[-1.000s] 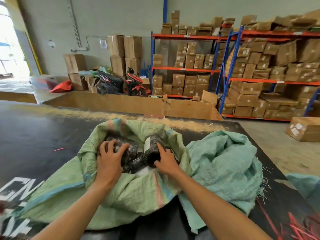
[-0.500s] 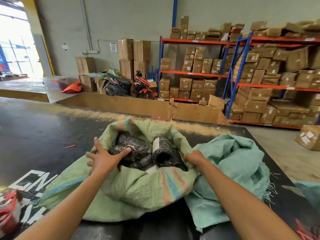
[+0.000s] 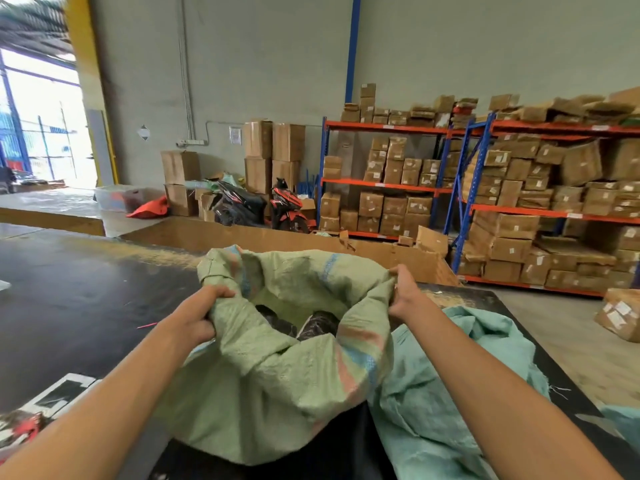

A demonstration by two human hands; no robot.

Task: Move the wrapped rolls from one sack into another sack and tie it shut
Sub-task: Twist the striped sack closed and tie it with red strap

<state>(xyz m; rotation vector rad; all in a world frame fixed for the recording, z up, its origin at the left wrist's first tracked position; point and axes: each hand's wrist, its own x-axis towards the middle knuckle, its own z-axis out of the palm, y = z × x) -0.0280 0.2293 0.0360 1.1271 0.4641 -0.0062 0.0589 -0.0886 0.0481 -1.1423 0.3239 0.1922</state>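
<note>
A light green woven sack [image 3: 277, 386] stands on the black table, its mouth pulled up and open. Dark wrapped rolls [image 3: 317, 325] show deep inside it, mostly hidden by the sack wall. My left hand [image 3: 204, 313] grips the left rim of the mouth. My right hand [image 3: 403, 292] grips the right rim, held a little higher. A teal woven sack [image 3: 450, 393] lies crumpled on the table just right of the green one, looking flat.
The black table [image 3: 86, 289] stretches left and back, with a thin red strip [image 3: 147, 326] on it. A cardboard wall [image 3: 277, 237] borders the far edge. Shelves of boxes [image 3: 519, 202] and parked scooters [image 3: 256, 206] stand behind. A box [image 3: 620, 315] sits on the floor at right.
Both hands left the rolls, moved out to the green sack's rim and pulled it upward. The raised sack wall now hides most of the rolls.
</note>
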